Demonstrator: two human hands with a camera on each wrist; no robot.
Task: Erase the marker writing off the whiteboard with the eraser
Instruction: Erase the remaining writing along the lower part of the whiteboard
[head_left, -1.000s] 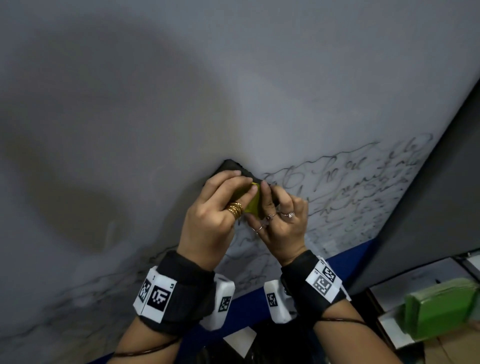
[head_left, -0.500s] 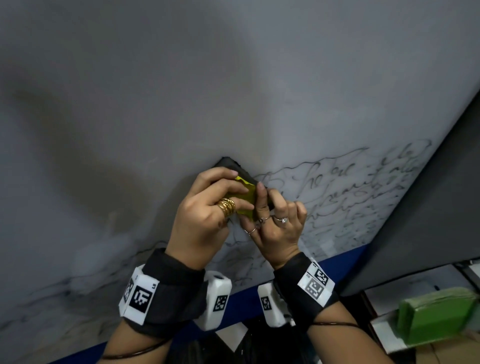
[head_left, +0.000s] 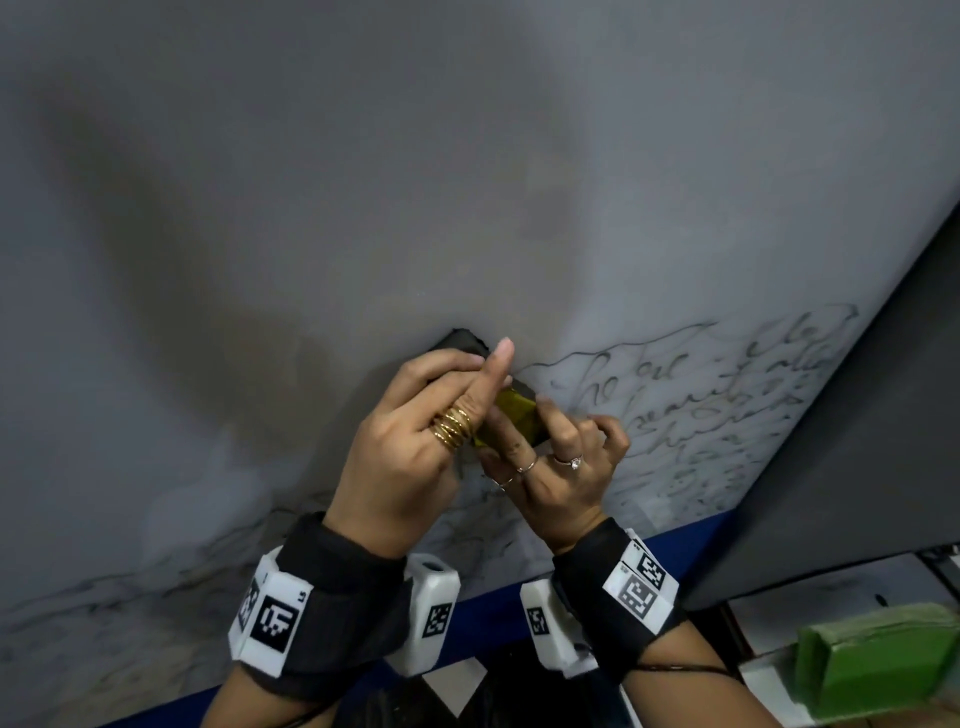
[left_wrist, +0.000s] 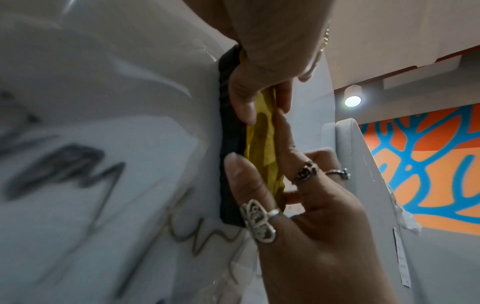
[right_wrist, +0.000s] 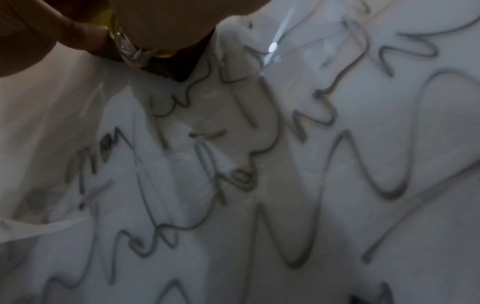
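Observation:
The whiteboard (head_left: 467, 182) fills most of the head view, with grey cursive marker writing (head_left: 701, 400) at its lower right. Against the board at the writing's left edge lies the eraser (head_left: 514, 415), yellow on the back with black felt underneath. My left hand (head_left: 467, 395) grips its upper end, index finger sticking up straight. My right hand (head_left: 540, 431) pinches its lower end. The left wrist view shows the black felt (left_wrist: 230, 164) on the board, the yellow back (left_wrist: 262, 148), and thumbs and fingers on both sides. Writing (right_wrist: 259, 164) fills the right wrist view.
Smudged, half-wiped marks (head_left: 104, 613) run along the board's lower left. A blue frame (head_left: 493, 608) edges the board's bottom. A dark grey panel (head_left: 857, 441) stands to the right, and a green object (head_left: 878, 660) sits on a white shelf below it.
Both hands and the eraser stay at the left edge of the writing, shifting only slightly. My left index finger has lifted off the eraser and now points up.

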